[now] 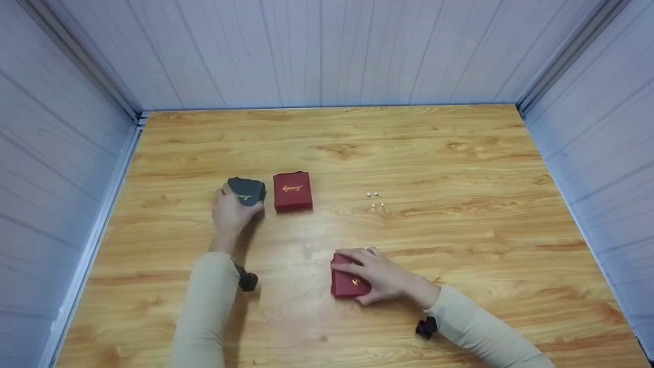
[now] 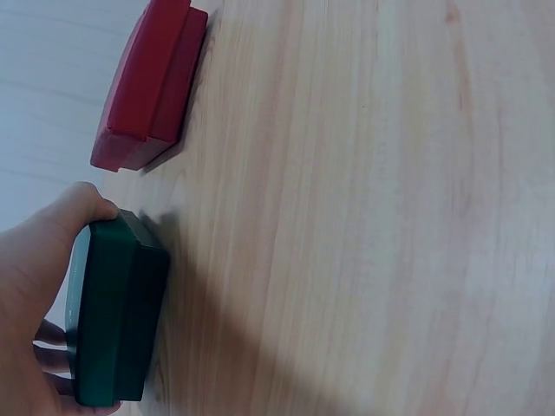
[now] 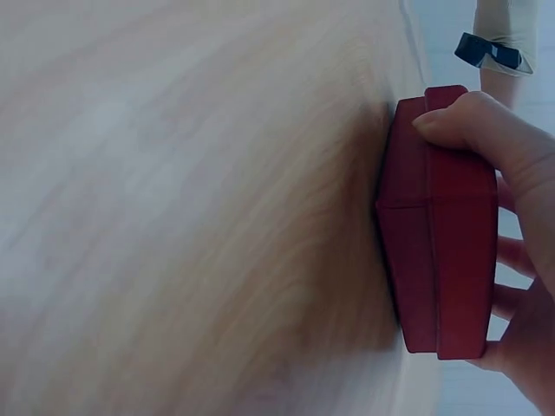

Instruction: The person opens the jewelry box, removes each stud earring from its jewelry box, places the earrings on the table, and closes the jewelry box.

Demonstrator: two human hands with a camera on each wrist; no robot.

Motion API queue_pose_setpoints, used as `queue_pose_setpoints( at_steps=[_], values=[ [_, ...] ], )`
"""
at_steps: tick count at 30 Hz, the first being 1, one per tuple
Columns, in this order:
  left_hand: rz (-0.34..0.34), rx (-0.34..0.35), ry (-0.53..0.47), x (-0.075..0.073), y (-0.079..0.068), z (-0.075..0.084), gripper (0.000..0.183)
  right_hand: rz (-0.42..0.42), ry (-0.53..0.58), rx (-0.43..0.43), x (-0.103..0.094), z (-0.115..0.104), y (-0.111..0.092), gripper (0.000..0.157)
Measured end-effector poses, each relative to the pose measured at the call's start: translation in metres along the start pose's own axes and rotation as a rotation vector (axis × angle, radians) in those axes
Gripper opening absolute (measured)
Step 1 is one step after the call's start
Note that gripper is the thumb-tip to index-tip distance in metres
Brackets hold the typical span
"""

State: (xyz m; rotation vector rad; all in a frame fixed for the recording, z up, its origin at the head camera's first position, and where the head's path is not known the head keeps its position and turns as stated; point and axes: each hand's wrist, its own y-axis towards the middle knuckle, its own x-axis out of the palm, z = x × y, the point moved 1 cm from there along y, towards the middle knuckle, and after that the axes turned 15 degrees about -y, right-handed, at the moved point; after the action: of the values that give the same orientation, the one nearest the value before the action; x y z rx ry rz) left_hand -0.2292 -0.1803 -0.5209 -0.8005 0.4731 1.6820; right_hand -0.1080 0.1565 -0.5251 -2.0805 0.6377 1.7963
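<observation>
A small dark green jewelry box (image 1: pixel 249 191) with gold lettering is gripped by my left hand (image 1: pixel 230 212), thumb on one side and fingers on the other. In the left wrist view the green box (image 2: pixel 108 312) stands at the wood surface, its lid seam showing. Closer to me, my right hand (image 1: pixel 380 276) holds a red jewelry box (image 1: pixel 345 282) from above, its fingers across the lid and covering part of the gold mark. The right wrist view shows this red box (image 3: pixel 451 234) closed, with the thumb on its side.
A second red jewelry box (image 1: pixel 293 191) with gold lettering sits just right of the green one. Several small stud earrings (image 1: pixel 376 194) lie on the wooden table (image 1: pixel 460 214) right of the boxes. Pale panel walls (image 1: pixel 327 51) enclose the table at the back and sides.
</observation>
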Motion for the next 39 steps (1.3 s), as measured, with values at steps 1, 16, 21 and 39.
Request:
queue_pose_setpoints(
  at_steps=[1,16,21,39],
  values=[
    [0.007,-0.001,0.002,0.0005,0.0000,-0.0002,0.098,0.000,-0.002,-0.001,0.0004,0.0004,0.0000,0.087],
    [-0.021,-0.083,-0.014,0.0014,0.0045,0.0035,0.098,0.005,-0.010,-0.011,0.0019,0.0031,-0.0011,0.088],
    [-0.026,-0.105,0.000,0.0024,0.0026,0.0035,0.100,0.000,-0.011,-0.010,0.0033,0.0033,-0.0020,0.088],
    [0.009,-0.013,0.043,0.0032,-0.0026,-0.0049,0.104,0.004,-0.024,-0.016,0.0038,0.0040,-0.0013,0.088]
  ],
)
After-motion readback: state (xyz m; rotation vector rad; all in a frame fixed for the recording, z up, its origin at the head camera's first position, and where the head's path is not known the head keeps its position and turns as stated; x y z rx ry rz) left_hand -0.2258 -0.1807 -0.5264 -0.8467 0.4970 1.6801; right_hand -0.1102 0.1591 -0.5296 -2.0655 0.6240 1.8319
